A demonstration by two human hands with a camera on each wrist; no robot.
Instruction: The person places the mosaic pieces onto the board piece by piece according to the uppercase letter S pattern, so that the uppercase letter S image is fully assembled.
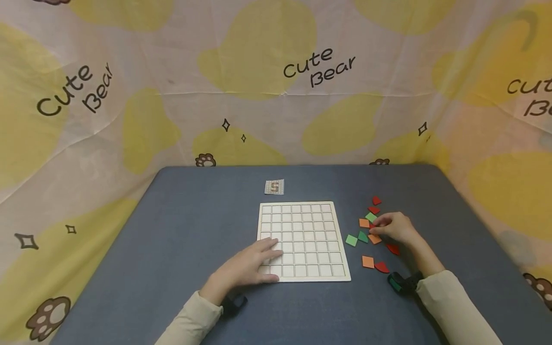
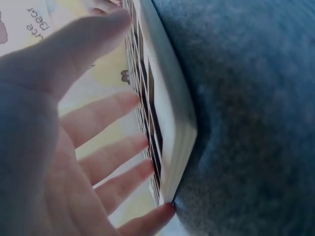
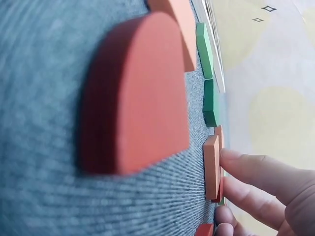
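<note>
A white square grid board (image 1: 340, 274) lies on the table, its cells bare. Fingers spread, my left hand (image 1: 252, 261) rests on its lower left part; in the left wrist view the little fingertip (image 2: 165, 209) is at the board's corner. To the right of the board, my right hand (image 1: 398, 227) reaches down among flat coloured pieces. Its thumb and forefinger are at a red piece (image 1: 372, 226), beside an orange square (image 1: 374, 239). The right wrist view shows the fingertips close behind the orange square (image 3: 211, 167); I cannot tell whether they pinch the red piece.
A small card (image 1: 274, 187) with a grid pattern lies beyond the board. Around the right hand are green pieces (image 1: 351, 240), orange squares (image 1: 368, 261) and several red rounded pieces (image 1: 381, 267). A printed cloth (image 1: 258, 110) hangs behind the dark table (image 1: 194, 215).
</note>
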